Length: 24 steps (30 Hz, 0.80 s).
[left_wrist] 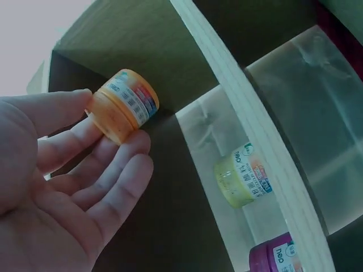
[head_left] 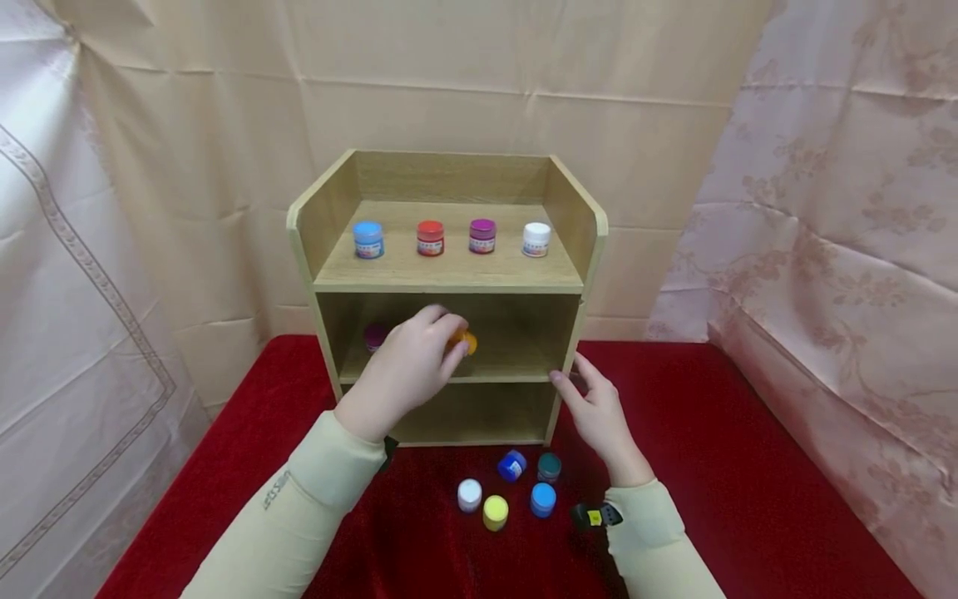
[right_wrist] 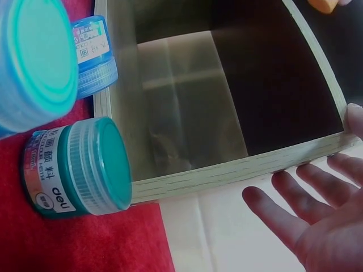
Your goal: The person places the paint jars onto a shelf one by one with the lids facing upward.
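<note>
My left hand (head_left: pixel 410 359) pinches an orange paint jar (left_wrist: pixel 126 106) between thumb and fingers, inside the middle compartment of the wooden shelf unit (head_left: pixel 449 289). In the left wrist view the jar is tilted, held above the board. Behind it on that board stand a yellow jar (left_wrist: pixel 241 178) and a purple jar (left_wrist: pixel 272 256); the yellow one is hidden by my hand in the head view. At the unit's right side, my right hand (head_left: pixel 601 414) holds the side panel's front edge, thumb on the inner side and fingers along the outside.
On the top board sit a light blue jar (head_left: pixel 368 240), a red jar (head_left: pixel 430 238), a magenta jar (head_left: pixel 482 236) and a white jar (head_left: pixel 535 240). Several more jars, among them a teal one (right_wrist: pixel 76 167), lie or stand on the red cloth (head_left: pixel 718 466) before the unit.
</note>
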Motion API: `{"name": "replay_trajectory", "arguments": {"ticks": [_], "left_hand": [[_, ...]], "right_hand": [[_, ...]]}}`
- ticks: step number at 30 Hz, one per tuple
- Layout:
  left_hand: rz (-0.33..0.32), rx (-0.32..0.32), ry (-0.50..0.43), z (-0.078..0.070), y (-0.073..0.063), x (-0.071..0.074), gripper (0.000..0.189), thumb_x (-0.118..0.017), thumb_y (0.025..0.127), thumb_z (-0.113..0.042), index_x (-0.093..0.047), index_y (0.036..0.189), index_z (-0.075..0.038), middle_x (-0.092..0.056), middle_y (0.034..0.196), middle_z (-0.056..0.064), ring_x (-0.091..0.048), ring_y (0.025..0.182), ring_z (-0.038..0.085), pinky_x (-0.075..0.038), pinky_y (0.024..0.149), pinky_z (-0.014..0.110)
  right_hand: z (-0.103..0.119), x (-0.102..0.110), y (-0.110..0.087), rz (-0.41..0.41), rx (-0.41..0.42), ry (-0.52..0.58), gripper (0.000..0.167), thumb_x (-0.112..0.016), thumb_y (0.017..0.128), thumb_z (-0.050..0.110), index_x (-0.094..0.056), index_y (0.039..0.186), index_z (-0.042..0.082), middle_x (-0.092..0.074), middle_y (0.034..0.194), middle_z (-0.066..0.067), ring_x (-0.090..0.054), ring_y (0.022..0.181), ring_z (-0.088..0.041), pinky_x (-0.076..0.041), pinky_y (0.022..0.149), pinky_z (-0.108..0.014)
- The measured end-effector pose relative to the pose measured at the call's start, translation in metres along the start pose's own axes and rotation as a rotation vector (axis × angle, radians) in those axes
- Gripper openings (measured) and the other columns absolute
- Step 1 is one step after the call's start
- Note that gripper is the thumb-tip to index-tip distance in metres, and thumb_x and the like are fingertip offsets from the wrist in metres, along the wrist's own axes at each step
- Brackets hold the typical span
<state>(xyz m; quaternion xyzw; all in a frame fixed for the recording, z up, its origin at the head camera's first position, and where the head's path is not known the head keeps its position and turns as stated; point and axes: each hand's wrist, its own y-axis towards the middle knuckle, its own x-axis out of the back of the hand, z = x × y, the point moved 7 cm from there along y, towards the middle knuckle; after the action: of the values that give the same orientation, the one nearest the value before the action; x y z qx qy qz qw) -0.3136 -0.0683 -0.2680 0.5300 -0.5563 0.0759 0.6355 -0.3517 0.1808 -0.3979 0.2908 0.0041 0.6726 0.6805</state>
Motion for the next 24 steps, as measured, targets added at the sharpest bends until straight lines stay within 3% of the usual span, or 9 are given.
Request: {"name": "replay_trajectory", "arguments": {"ticks": [8, 16, 24], "left_hand": [[0.127, 0.045, 0.044, 0.009, 0.022, -0.012, 0.02, -0.073, 0.095, -0.017, -0.074, 0.108, -0.002, -0.071, 0.097, 0.009, -0.068, 0.082, 0.021, -0.059, 0.077, 0.037], [0.249, 0.096, 0.095, 0.019, 0.037, -0.028, 0.011, -0.067, 0.1, -0.018, -0.07, 0.093, -0.009, -0.066, 0.079, -0.001, -0.059, 0.067, 0.014, -0.054, 0.066, 0.035], [0.32, 0.089, 0.169, 0.027, 0.045, -0.038, 0.016, -0.065, 0.1, -0.017, -0.064, 0.085, -0.01, -0.058, 0.072, -0.001, -0.054, 0.064, 0.015, -0.048, 0.057, 0.031]], "right_hand": [[0.001, 0.0, 0.0, -0.007, 0.007, -0.002, 0.055, -0.065, 0.101, 0.034, -0.05, 0.15, 0.016, -0.061, 0.137, -0.014, -0.061, 0.12, -0.037, -0.056, 0.089, -0.051], [-0.001, 0.0, 0.001, -0.004, 0.006, -0.002, 0.052, -0.064, 0.102, 0.032, -0.051, 0.149, 0.016, -0.063, 0.133, -0.014, -0.064, 0.116, -0.032, -0.057, 0.088, -0.048], [-0.001, 0.001, 0.001, -0.004, 0.011, 0.001, 0.051, -0.064, 0.102, 0.032, -0.051, 0.149, 0.017, -0.063, 0.134, -0.013, -0.063, 0.117, -0.033, -0.057, 0.087, -0.049]]}}
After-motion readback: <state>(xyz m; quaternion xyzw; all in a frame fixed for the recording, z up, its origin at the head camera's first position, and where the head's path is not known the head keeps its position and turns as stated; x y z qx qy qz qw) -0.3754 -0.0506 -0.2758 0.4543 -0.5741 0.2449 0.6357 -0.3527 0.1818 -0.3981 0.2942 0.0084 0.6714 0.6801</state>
